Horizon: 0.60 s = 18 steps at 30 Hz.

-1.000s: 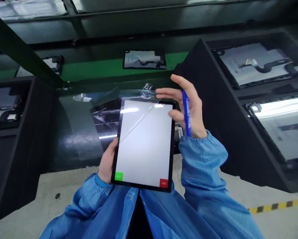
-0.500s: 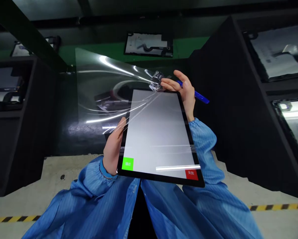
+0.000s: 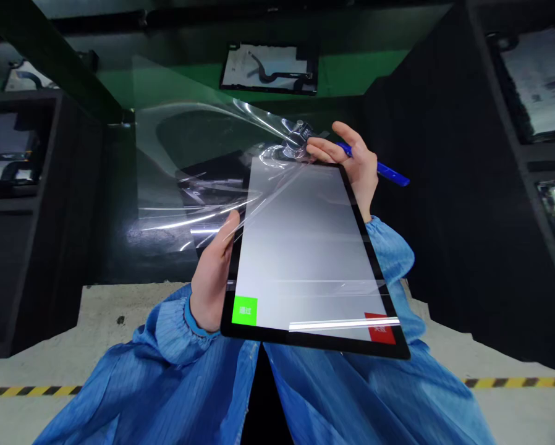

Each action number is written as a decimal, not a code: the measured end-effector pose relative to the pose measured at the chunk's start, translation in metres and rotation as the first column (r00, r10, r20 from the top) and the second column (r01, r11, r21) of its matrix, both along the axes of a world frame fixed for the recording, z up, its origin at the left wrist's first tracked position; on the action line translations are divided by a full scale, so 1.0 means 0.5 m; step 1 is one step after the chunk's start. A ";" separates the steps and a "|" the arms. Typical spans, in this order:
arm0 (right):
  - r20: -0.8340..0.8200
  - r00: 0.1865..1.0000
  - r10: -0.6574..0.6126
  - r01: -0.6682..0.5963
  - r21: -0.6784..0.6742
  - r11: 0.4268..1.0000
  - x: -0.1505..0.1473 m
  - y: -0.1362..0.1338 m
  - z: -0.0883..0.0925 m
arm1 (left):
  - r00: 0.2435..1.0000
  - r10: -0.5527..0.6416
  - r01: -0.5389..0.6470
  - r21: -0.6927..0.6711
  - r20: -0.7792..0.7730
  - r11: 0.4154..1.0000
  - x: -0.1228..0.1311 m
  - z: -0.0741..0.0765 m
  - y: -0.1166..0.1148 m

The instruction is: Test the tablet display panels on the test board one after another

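A lit tablet screen (image 3: 305,235) tilts in front of me, with a green box at its lower left corner and a red one at its lower right. My left hand (image 3: 212,275) grips its left edge, thumb in front and the other fingers hidden. At the far right corner, my right hand (image 3: 354,164) has a blue pen-like tool (image 3: 393,173) tucked between its fingers. Its fingertips touch or almost touch a small dark connector piece (image 3: 301,131) at the top edge. Clear plastic film (image 3: 166,142) spreads from there to the left, creased and shiny.
Another display panel (image 3: 268,68) with a black flex cable lies on the green surface behind. Black shelving (image 3: 444,185) on the right and a black rack (image 3: 46,228) on the left hold more panels. Yellow-black tape (image 3: 518,383) runs along the floor.
The tablet's near edge has come lower and to the right. My right hand and the blue tool have shifted slightly right. The film has changed its folds; both hands keep their holds.
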State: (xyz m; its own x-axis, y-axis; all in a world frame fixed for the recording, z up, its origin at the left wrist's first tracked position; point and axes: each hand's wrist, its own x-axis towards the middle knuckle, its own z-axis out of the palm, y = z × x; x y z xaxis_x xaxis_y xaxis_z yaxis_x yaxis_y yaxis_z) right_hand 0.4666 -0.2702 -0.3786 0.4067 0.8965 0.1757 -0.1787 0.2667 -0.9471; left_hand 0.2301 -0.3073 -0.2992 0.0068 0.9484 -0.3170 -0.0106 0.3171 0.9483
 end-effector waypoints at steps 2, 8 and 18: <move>-0.116 0.993 0.000 0.003 0.026 1.000 -0.006 0.001 0.004 | 0.979 -0.065 0.087 0.108 -0.191 0.990 -0.007 -0.014 -0.001; -0.191 0.981 -0.017 0.020 0.013 1.000 -0.011 0.002 0.011 | 0.880 -0.056 0.096 0.061 -0.471 0.994 -0.002 -0.002 0.012; -0.122 0.992 -0.024 0.028 0.030 0.999 -0.008 -0.005 0.015 | 0.967 -0.109 0.114 0.009 -0.232 0.993 -0.032 -0.040 0.036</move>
State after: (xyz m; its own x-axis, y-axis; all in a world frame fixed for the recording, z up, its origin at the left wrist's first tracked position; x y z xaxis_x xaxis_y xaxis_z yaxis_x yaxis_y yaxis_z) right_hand 0.4627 -0.2729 -0.3710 0.4497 0.8802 0.1518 -0.2844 0.3022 -0.9098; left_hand 0.2139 -0.2893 -0.3190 0.0417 0.9525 -0.3018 0.2432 0.2833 0.9277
